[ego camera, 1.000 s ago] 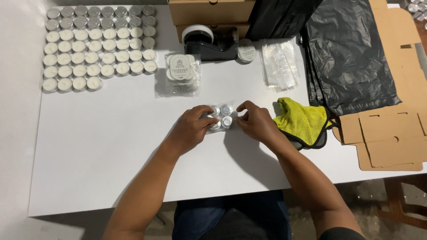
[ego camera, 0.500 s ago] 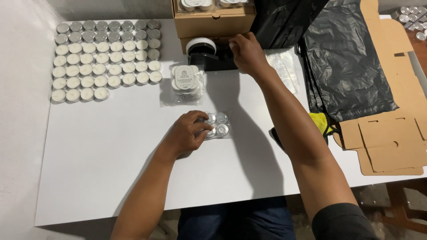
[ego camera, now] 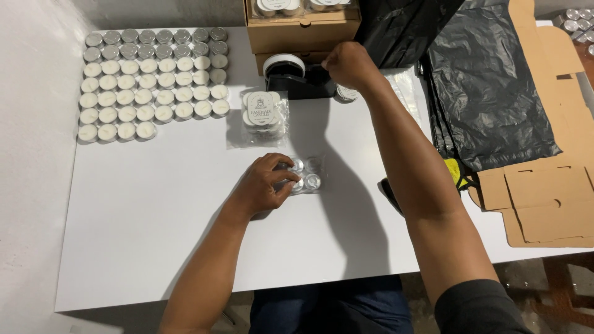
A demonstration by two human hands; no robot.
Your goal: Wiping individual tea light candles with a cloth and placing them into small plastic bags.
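Left hand grips crinkly clear pack of round metal-cupped candles; right hand closed at black tape dispenser

Bare forearms, black short sleeve, dark blue trousers.

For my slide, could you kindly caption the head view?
Left hand steadies bagged tealights; right hand reaches the tape dispenser.

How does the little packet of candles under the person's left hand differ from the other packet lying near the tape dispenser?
The packet under the left hand, the held packet, shows the candles' silver metal; the labelled packet shows a white round label on top. The held packet is pinned to the table by fingers; the labelled packet lies untouched, nearer the tape dispenser, where the right hand is. Both are clear plastic bags of small round candles.
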